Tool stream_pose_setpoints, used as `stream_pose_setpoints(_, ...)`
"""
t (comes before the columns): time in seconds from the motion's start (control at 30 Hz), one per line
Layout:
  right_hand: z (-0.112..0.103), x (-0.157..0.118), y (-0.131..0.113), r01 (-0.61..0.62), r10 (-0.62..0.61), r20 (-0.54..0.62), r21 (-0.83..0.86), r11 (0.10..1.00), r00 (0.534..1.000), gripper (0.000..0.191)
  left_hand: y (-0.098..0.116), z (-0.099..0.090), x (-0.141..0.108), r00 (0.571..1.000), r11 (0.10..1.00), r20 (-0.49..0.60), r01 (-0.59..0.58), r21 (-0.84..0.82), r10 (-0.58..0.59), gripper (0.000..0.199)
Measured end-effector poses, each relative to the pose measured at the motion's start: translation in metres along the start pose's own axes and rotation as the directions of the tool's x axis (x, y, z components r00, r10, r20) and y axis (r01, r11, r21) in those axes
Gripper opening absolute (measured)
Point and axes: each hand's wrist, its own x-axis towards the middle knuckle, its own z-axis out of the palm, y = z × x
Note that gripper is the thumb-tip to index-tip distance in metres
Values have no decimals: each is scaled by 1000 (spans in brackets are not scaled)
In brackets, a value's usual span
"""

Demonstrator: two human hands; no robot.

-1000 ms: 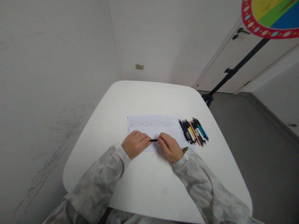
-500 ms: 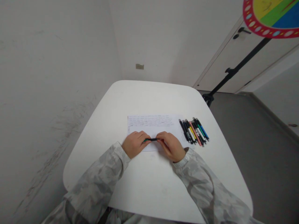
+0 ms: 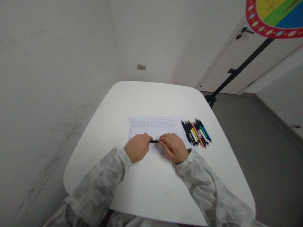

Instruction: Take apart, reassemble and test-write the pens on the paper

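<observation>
A dark pen [image 3: 154,141] with a bit of green at its left end spans the gap between my hands, above a sheet of paper [image 3: 151,121] with lines of handwriting. My left hand [image 3: 138,147] is closed on the pen's left end, and the fingers of my right hand [image 3: 174,147] pinch its right end. Both pen ends are hidden by the fingers. Right of my right hand, a row of several pens [image 3: 196,133] in black, white, yellow, pink, green and blue lies side by side.
The white table [image 3: 156,97] has rounded corners and stands near the walls. Beyond its right side, a colourful wheel [image 3: 276,19] is held on a black stand [image 3: 246,64], in front of a door.
The fingers of my left hand have shifted over the pen's left end, so less of the green part shows. My right hand has hardly moved.
</observation>
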Motion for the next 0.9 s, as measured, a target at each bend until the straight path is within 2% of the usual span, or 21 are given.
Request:
stream_pose_setpoints(0.1,2,-2,4,-62,62,8,-30,998,998,31,-6,6,-1,990,995,-108,-93,27,95,33)
stream_pose_setpoints(0.2,4,-5,7,-98,97,-10,-14,995,995,41,-12,10,-2,933,977,-292,-207,45,211,30)
stream_pose_setpoints(0.27,3,-6,6,-112,112,-4,30,993,994,42,-13,10,-3,895,970,-377,-240,46,239,26)
stream_pose_setpoints(0.33,2,-6,4,-135,136,-3,83,987,991,35,-12,9,-3,880,972,-419,-233,28,223,23)
stream_pose_setpoints(0.4,1,-5,1,-160,163,-8,141,977,987,24,-10,7,-3,876,975,-437,-220,16,204,21)
stream_pose_setpoints(0.47,1,-6,0,-180,184,-5,184,966,983,22,-9,6,-3,873,976,-446,-216,13,199,22)
stream_pose_setpoints(0.63,5,-8,5,-183,182,23,158,970,983,42,-9,5,-4,868,972,-453,-233,-10,203,21)
stream_pose_setpoints(0.77,5,-8,4,-224,233,-7,247,943,973,36,-9,4,-4,873,971,-449,-234,-45,189,22)
stream_pose_setpoints(0.9,5,-7,1,-226,243,-42,238,945,969,44,-8,2,-4,869,967,-455,-248,-58,195,20)
